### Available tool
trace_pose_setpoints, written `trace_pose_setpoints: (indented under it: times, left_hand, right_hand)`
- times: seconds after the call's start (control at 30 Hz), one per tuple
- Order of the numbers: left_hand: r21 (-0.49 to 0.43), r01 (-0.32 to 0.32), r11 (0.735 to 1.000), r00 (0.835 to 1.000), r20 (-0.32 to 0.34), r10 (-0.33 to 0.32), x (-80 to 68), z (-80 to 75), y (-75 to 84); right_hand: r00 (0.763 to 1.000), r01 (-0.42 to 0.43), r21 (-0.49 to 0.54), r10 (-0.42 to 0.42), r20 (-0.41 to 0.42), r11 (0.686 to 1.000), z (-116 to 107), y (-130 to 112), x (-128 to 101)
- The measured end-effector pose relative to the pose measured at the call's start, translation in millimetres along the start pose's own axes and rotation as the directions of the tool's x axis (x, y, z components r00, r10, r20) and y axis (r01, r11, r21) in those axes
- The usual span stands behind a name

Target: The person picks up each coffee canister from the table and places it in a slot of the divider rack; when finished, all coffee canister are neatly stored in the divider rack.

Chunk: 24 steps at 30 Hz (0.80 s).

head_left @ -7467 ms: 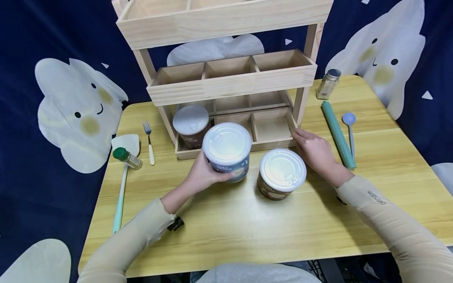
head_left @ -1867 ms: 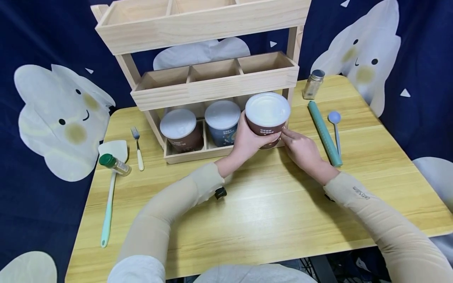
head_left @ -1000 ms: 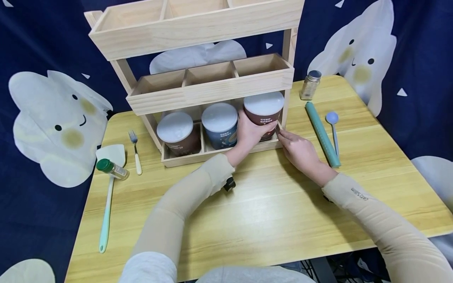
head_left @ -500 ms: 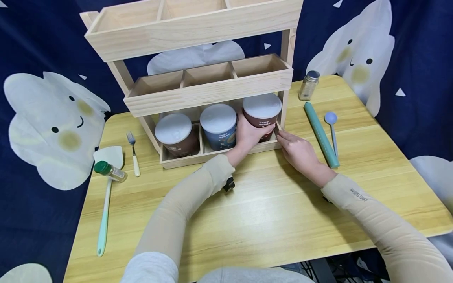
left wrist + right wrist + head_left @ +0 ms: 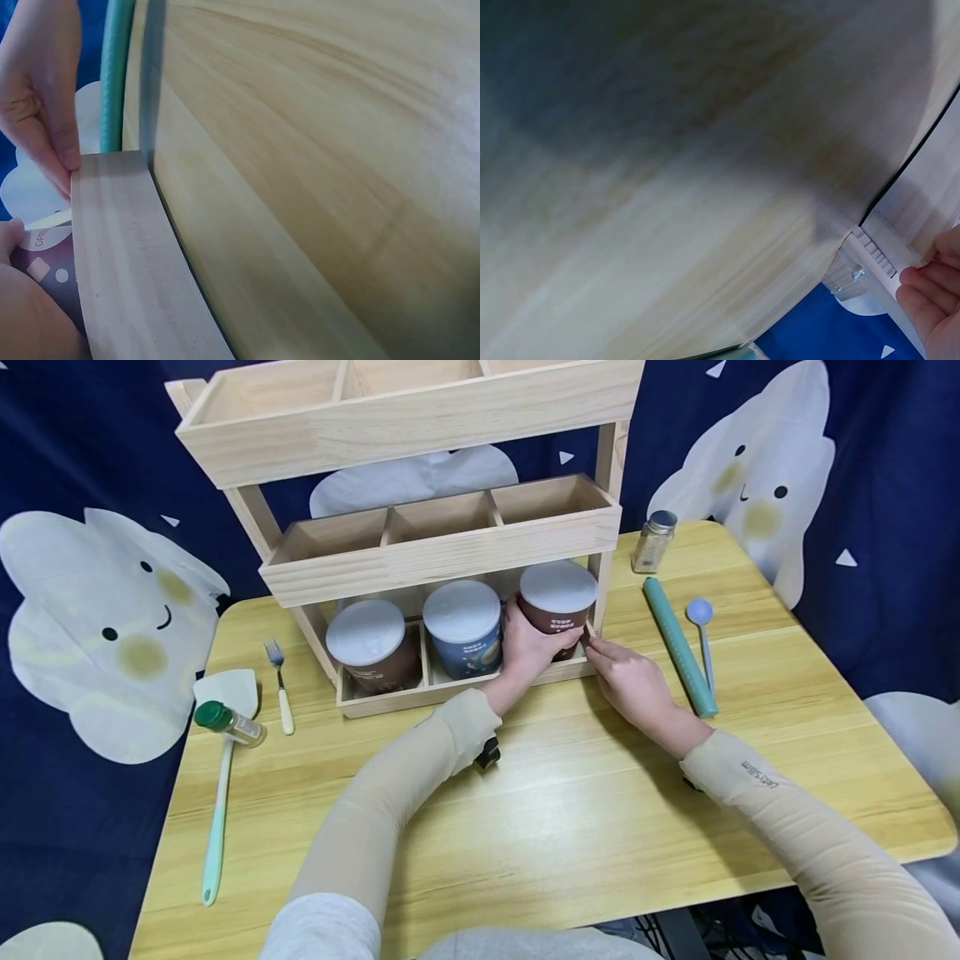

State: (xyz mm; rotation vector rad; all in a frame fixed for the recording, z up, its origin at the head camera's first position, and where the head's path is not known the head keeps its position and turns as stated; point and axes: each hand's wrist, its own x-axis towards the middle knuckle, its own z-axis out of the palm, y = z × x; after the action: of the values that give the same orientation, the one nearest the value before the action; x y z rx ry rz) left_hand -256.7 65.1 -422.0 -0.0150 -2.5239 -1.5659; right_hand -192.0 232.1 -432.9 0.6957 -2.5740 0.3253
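Observation:
My left hand grips a brown canister with a white plastic lid, which stands in the right compartment of the wooden rack's bottom tray. Fingers and thumb wrap its lower side. At the tray's front right corner my right hand pinches the wooden edge; the right wrist view has those fingers curled against the wood. A blue canister fills the middle compartment, and another brown canister the left one. The left wrist view catches the tray's front board beside the held canister's printed wall.
Above rise the rack's middle tray and top tray. Right of it lie a green rod, a blue spoon and a glass shaker. To the left are a fork, a spatula and a green-capped jar.
Earlier my left hand held the blue canister while a brown one stood on the table. Blue now sits in the middle compartment; the brown canister was carried into the right one. The last half second shows little movement.

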Motion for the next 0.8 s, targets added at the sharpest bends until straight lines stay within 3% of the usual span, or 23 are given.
trace_pose_setpoints:
  times: [0.57,0.8]
  left_hand:
    - [0.04,0.024,0.999,0.999,0.031,-0.025,-1.3,-3.4,2.4]
    - [-0.043,-0.005,0.999,0.996,0.091,0.008,-11.5,-6.7,6.1]
  right_hand:
    - [1.0,0.016,0.01,-0.016,0.003,1.0,2,4,5]
    - [1.0,-0.005,-0.006,0.005,0.005,1.0,2,7,2]
